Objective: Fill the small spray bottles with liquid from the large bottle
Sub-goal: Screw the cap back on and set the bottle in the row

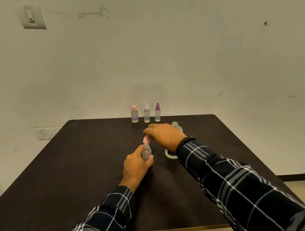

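My left hand [135, 166] grips a small clear bottle [146, 152] upright near the middle of the dark table [60, 181]; its neck is uncapped. Just above that neck, my right hand [163, 135] pinches a pink spray top [146, 139]. The large clear bottle [176, 127] stands behind my right wrist with its mouth open; most of its body is hidden, and only its white and blue base shows below the wrist. Three small bottles stand in a row at the far edge: a pink-capped one [134, 114], a white-topped one [146, 113] and a purple-topped one [157, 112].
A wall rises directly behind the table's far edge. A switch plate [33, 17] is mounted high on the left and a socket [44, 133] sits low by the table's left corner. Floor shows beyond the table's right side.
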